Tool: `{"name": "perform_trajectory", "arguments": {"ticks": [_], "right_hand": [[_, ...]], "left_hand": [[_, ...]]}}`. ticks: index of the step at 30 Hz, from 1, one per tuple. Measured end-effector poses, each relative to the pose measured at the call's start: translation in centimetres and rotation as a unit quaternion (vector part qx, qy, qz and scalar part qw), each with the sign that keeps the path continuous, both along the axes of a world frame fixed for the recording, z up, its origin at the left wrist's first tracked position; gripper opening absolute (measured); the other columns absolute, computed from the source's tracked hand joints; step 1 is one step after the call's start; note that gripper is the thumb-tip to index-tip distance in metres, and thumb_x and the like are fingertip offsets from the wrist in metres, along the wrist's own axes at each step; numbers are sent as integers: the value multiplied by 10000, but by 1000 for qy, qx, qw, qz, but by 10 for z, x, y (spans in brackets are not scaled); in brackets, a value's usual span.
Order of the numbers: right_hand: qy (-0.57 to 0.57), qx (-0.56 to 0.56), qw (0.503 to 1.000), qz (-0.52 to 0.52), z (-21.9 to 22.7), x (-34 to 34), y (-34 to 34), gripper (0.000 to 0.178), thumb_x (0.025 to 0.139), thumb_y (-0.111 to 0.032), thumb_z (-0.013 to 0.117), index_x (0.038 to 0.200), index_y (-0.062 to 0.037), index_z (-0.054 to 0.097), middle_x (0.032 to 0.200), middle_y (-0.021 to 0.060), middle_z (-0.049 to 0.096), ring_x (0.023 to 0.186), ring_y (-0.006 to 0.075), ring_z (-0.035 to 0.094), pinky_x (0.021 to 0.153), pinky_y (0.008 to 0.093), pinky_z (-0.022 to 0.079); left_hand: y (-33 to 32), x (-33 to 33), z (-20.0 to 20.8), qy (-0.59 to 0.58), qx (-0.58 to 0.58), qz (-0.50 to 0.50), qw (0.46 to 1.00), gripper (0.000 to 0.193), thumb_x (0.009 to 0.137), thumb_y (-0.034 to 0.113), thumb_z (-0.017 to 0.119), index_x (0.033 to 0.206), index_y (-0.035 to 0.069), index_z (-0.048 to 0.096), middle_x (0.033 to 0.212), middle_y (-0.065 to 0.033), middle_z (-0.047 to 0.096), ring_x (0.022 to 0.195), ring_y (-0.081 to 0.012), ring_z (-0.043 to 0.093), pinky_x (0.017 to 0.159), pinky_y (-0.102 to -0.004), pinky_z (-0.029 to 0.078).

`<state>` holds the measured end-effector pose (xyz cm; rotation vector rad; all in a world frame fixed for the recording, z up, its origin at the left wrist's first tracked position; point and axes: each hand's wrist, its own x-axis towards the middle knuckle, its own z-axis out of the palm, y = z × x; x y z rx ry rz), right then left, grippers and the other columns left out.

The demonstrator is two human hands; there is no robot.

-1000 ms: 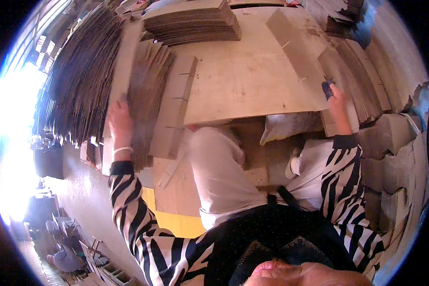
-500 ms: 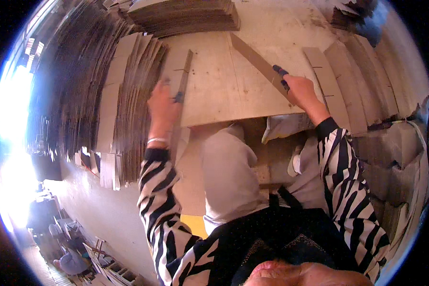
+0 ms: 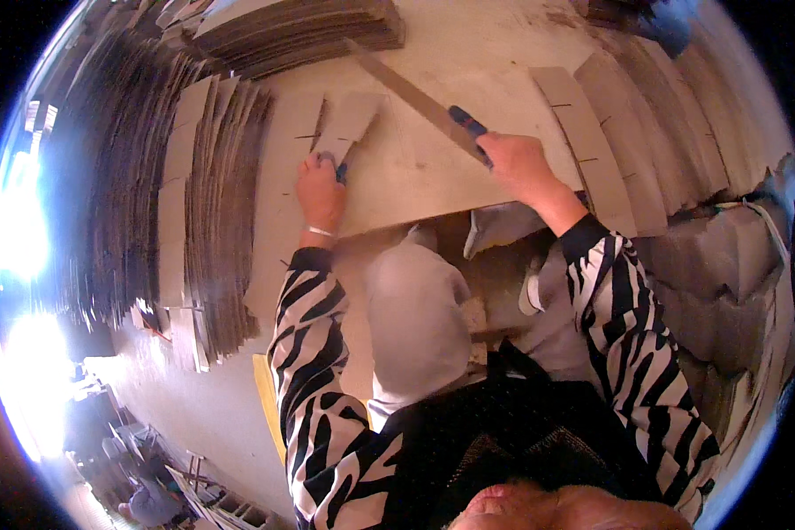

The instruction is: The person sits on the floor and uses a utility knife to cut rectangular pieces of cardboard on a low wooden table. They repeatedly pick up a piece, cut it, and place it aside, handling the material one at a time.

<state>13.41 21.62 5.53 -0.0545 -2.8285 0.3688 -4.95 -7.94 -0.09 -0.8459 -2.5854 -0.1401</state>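
My right hand is closed on a long cardboard strip, held slantwise above the table with its far end pointing left. Dark coverings wrap some fingers on both hands. Closer to the left, my left hand grips the near part of a slotted cardboard piece, which is slightly blurred. Just left of that hand, another slotted cardboard sheet lies alongside the stacked pieces. Beneath both hands is the pale wooden tabletop.
Dense rows of cardboard pieces stand along the left side. A flat cardboard stack lies at the far edge. More slotted cardboard strips lean in a row at the right, with bundled cardboard below them.
My right hand has moved left with its strip. My left hand has shifted slightly right, and the cardboard piece in it has tilted to the right. The view has also shifted a little.
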Motion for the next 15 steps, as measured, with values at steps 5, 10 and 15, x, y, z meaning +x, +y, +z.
{"name": "perform_trajectory", "arguments": {"ticks": [5, 10, 15], "right_hand": [[171, -58, 979, 90, 11, -2, -27, 131, 849, -116, 513, 929, -102, 616, 778, 112, 629, 712, 317, 648, 570, 433, 498], [58, -38, 996, 56, -12, -7, -27, 226, 780, -48, 543, 996, -99, 586, 810, 101, 620, 754, 320, 625, 588, 436, 487], [15, 0, 999, 32, 0, 5, -13, 224, 796, -63, 537, 1012, -104, 581, 824, 98, 633, 758, 325, 632, 595, 451, 488]], "left_hand": [[27, 26, -16, -309, 269, -14, 912, 201, 799, 92, 615, 958, 1, 698, 834, -64, 648, 745, -221, 583, 686, -310, 445], [63, 57, -10, -528, 401, 35, 748, 260, 879, 159, 613, 1052, -13, 699, 755, 26, 597, 694, -75, 490, 609, -261, 409], [83, 63, 27, -527, 383, -41, 758, 245, 903, 167, 566, 1018, 0, 704, 754, 36, 573, 686, -74, 472, 609, -240, 381]]}}
